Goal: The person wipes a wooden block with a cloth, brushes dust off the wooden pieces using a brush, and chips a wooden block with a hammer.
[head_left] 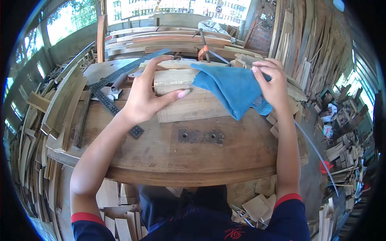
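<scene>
A thick pale wood block stands on the brown workbench. My left hand grips its left end, thumb on the near face and fingers over the back. Blue cloth drapes over the right part of the block and hides it there. Its upper right corner is pinched in my right hand, between thumb and fingers. A dark metal carpenter's square lies on the bench left of my left hand, with a cylindrical tool handle beside it.
A metal plate with two holes is set into the bench near its front. Curved wood pieces stand at the left. Stacked boards and an upright clamp bar are behind. Wood offcuts litter the floor at right.
</scene>
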`<state>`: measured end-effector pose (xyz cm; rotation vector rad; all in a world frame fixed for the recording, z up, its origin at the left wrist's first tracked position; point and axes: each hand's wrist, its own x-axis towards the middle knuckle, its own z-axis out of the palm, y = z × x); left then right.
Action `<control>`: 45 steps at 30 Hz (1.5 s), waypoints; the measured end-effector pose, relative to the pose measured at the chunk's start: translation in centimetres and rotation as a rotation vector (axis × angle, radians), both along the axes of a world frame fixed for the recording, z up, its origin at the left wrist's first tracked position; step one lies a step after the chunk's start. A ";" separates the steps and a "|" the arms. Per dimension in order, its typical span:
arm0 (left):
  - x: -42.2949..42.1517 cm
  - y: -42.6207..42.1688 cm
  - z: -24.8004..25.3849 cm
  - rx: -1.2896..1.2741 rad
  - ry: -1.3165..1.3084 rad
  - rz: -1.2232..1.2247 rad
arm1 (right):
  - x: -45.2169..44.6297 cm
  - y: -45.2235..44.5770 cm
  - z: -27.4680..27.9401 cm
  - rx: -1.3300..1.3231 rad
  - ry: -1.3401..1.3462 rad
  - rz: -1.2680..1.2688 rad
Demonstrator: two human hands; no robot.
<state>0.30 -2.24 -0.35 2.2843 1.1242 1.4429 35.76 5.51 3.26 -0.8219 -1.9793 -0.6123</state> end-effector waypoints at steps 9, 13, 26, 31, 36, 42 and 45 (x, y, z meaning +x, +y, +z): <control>0.3 0.8 -0.9 0.016 -0.037 -0.043 | -7.3 -4.4 -1.4 0.011 -0.164 0.230; 0.1 0.8 -0.8 0.076 0.035 0.016 | -5.1 -2.8 -1.5 -0.069 -0.172 0.083; 0.1 -0.1 0.1 -0.058 0.035 0.018 | -1.3 -0.2 -1.3 -0.509 0.265 0.068; -0.8 0.3 0.1 0.047 0.134 0.063 | -1.8 -0.4 -2.0 -0.458 0.329 0.135; -1.7 0.6 0.3 0.120 0.129 0.085 | -2.7 -1.2 -2.1 -0.435 0.290 0.154; -1.6 0.3 0.7 0.061 0.113 0.098 | -3.0 -1.4 -2.0 -0.429 0.263 0.184; -1.8 0.6 0.8 0.027 0.044 0.014 | -3.1 -1.9 -1.6 -0.427 0.240 0.167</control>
